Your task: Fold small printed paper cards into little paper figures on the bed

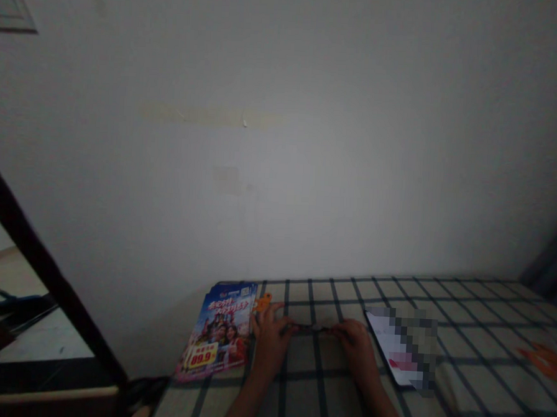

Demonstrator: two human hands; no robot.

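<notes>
My left hand point(268, 337) and my right hand point(356, 343) rest on a checked sheet point(461, 361). Between them they pinch a thin dark object point(313, 328), one hand at each end; the dim light hides what it is. A small orange piece point(263, 303) lies just beyond my left hand's fingers. A colourful printed flyer point(220, 336) lies to the left of my left hand. To the right of my right hand lies a flat white rectangular thing point(399, 352), partly blurred.
A plain white wall point(282, 140) rises right behind the bed. A dark bed-frame bar point(46, 271) slants across the left side, with the floor beyond it. An orange print point(544, 360) marks the sheet at far right.
</notes>
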